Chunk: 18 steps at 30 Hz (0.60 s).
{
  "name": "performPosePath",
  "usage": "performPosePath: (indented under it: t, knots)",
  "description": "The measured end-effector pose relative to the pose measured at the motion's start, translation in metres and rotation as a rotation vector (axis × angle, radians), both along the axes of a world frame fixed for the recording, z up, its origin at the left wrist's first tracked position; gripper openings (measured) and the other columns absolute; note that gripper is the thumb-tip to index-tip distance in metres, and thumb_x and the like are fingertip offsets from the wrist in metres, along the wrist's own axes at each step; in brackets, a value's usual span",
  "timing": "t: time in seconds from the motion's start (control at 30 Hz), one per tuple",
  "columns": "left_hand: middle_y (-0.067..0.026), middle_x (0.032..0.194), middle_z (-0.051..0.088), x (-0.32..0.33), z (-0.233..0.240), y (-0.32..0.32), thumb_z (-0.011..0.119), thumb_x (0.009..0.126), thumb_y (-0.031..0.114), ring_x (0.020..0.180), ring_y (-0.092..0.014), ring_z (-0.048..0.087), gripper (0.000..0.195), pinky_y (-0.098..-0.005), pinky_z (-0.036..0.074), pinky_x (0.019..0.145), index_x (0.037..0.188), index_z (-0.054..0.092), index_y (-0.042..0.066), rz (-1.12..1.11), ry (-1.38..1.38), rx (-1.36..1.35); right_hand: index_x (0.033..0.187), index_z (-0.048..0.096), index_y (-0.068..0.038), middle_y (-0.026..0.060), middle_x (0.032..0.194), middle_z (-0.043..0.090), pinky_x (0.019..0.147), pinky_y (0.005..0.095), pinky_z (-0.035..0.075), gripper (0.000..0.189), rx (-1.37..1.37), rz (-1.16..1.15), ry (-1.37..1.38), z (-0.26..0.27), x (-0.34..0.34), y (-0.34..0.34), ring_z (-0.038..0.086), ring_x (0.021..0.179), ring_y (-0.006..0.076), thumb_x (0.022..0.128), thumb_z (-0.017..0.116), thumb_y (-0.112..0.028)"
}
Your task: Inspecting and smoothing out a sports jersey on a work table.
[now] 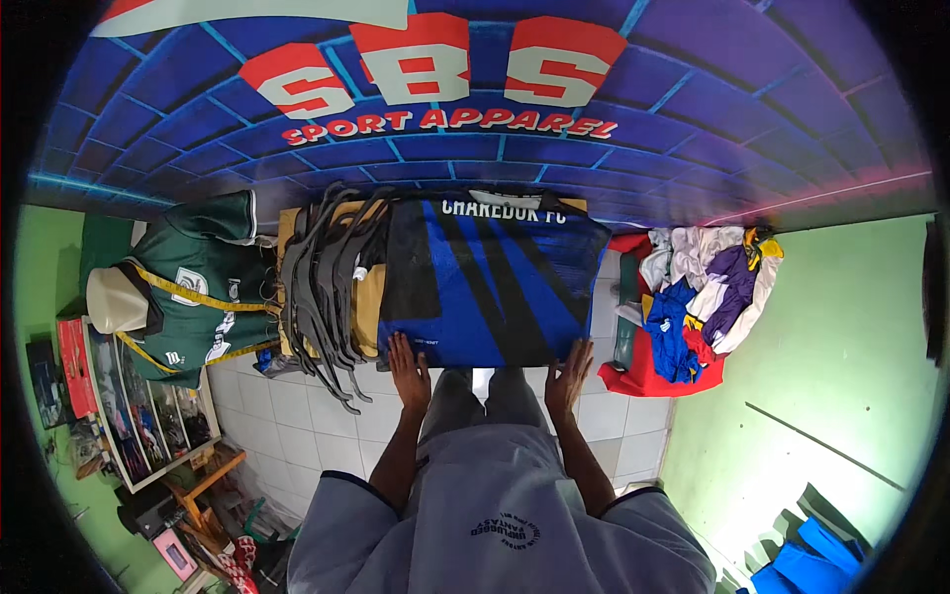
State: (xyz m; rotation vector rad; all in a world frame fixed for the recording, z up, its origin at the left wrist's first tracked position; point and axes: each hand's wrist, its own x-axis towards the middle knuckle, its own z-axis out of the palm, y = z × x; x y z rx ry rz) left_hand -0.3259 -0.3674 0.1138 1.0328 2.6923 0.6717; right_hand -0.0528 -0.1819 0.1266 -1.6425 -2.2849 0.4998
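Observation:
A blue and black sports jersey point(493, 289) lies spread out on a narrow wooden table, its printed lettering at the far edge. My left hand point(409, 373) rests flat on its near left corner, fingers stretched out and pointing away from me. At the near right corner my right hand point(568, 375) lies in the same way, palm on the fabric. Neither hand grips the cloth. Left of the jersey, several dark plastic clothes hangers point(326, 289) are heaped over the wooden tabletop point(366, 319) and hang past its near edge.
A mannequin torso point(200, 289) in a green jersey, with a yellow tape measure point(200, 298) round its neck, stands at the left. To the right is a heap of coloured garments point(705, 297). A glass display case point(141, 408) stands lower left. A printed wall point(475, 156) rises behind the table.

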Motion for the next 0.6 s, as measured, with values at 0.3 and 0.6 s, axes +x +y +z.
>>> performPosePath:
  t: [0.3,0.6]
  knots:
    - [-0.0119,0.169,0.034,0.013,0.007,0.134,0.051,0.103,0.014,0.158,-0.034,0.027,0.058,-0.0503,0.024,0.126,0.159,0.039,0.003,-0.404,-0.107,0.188,0.162,0.029,0.000,0.0217,0.172,0.020,0.128,0.0565,0.013,0.074,-0.064,0.434,0.204,0.006,-0.121,0.040,0.016,0.160,0.0408,0.096,0.058,-0.011]
    - [-0.0064,0.170,0.034,-0.004,-0.007,0.158,0.048,0.107,0.023,0.159,-0.032,0.026,0.056,-0.0509,0.021,0.127,0.160,0.039,0.009,-0.422,0.038,0.066,0.161,0.034,0.000,0.0206,0.172,0.023,0.129,0.0542,0.014,0.064,0.023,0.541,-0.040,-0.003,-0.136,0.064,0.018,0.160,0.0383,0.101,0.050,-0.018]
